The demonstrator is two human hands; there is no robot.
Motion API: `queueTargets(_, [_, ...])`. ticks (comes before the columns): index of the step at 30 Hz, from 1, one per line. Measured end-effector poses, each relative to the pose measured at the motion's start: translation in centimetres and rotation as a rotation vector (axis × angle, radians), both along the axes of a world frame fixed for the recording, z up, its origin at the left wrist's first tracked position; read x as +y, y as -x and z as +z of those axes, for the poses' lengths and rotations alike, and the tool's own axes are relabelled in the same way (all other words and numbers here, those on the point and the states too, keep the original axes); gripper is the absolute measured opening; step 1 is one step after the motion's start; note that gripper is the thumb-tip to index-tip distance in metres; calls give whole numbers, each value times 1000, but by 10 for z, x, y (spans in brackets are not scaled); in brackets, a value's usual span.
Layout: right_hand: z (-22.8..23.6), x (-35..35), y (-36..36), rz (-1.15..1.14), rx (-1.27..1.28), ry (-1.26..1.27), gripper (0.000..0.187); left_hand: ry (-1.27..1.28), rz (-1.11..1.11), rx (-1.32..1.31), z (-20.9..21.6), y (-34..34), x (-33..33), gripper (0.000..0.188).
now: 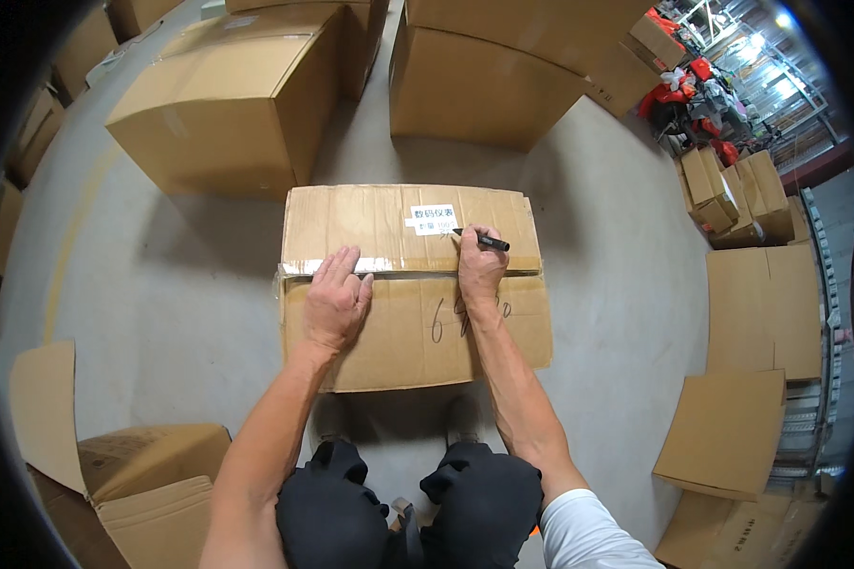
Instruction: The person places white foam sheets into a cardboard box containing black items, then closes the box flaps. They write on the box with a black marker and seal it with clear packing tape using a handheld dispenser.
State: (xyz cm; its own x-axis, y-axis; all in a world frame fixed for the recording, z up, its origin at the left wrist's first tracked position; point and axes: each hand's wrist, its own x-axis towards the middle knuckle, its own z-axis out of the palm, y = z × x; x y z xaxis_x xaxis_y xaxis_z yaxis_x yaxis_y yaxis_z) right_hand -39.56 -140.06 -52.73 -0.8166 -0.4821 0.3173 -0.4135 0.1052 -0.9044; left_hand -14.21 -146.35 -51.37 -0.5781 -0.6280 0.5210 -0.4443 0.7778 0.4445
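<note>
A brown cardboard box (399,365) sits on the floor in front of my knees, its top flaps meeting along a taped seam. On the far flap is a white printed label (433,214). My right hand (482,270) is closed round a black marker pen (492,243), its tip at the label's lower right edge. Dark handwriting marks the near flap, partly covered by my right wrist. My left hand (337,299) lies flat across the seam on the left side of the box, fingers stretched out, holding nothing.
Large cartons (213,114) stand beyond the box, another (484,85) to their right. An open carton (152,465) is at the lower left. More cartons (764,313) line the right side beside a roller conveyor (830,332). Red and grey items (697,95) are heaped at the far right.
</note>
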Motion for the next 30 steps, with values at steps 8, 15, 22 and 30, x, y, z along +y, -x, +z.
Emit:
queueTargets(8, [3, -3, 0, 26, -86, 58, 27, -1, 210, -104, -9, -8, 4, 36])
queueTargets(15, [0, -4, -6, 135, -63, 26, 26, 16, 168, -95, -8, -16, 6, 38])
queueTargets(22, [0, -9, -10, 51, 41, -15, 23, 22, 177, -95, -7, -18, 7, 38])
queueTargets(30, [9, -3, -8, 59, -121, 10, 26, -39, -5, -76, -8, -33, -13, 35])
